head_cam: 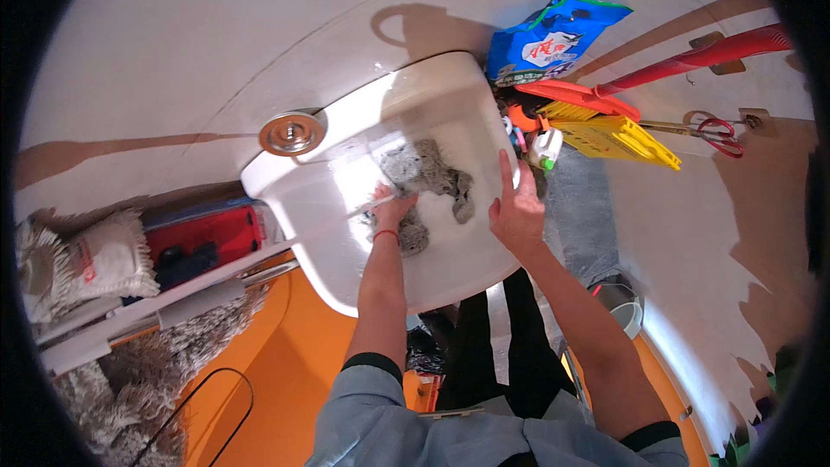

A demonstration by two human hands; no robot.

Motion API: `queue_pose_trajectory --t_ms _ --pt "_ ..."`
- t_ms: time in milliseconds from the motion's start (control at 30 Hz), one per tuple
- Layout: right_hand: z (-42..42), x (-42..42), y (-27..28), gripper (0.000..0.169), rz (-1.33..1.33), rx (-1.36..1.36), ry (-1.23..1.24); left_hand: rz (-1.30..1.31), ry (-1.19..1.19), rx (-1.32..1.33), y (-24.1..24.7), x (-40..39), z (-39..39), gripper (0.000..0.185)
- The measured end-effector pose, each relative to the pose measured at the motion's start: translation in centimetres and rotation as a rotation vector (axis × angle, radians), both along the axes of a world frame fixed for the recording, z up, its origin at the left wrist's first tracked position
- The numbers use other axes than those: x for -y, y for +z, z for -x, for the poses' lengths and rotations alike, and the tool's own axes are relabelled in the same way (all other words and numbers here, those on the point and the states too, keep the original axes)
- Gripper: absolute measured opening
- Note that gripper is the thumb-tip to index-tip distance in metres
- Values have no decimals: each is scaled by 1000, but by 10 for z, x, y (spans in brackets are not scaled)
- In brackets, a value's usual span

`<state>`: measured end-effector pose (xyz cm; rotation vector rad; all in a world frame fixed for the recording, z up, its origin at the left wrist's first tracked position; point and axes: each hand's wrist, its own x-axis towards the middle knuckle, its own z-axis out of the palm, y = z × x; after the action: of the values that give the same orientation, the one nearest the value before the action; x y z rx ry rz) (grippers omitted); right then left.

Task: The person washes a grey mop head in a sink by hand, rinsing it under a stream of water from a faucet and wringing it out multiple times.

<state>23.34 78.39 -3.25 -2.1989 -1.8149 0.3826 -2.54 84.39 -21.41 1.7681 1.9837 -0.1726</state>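
Note:
A white sink basin (454,272) lies before me, with wet grey shaggy material (434,168) in it, likely a mop head or shaggy cloth. My left hand (390,209), a red string at its wrist, reaches into the basin and touches this material. Its fingertips are partly hidden, so its grip is unclear. A separate-looking grey clump (414,237) shows beside that wrist. On the right side of the basin my right hand (522,211) straddles the rim, index finger extended and fingers apart.
A metal sink strainer (292,134) sits at the far left rim. A blue bag (538,42), a yellow dustpan-like item (616,136), a white bottle (546,148) and red-handled scissors (718,137) are right of the basin. A red tray (214,233) stands on the left shelf (194,279).

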Motion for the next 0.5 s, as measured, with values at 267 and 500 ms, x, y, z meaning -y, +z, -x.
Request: queue_pose_trajectory --t_ms 267,500 --pt "-2 -2 7 93 86 31 -15 554 206 691 69 29 -78 50" --pt "7 -6 16 94 101 -19 -5 52 840 1193 156 64 -12 42"
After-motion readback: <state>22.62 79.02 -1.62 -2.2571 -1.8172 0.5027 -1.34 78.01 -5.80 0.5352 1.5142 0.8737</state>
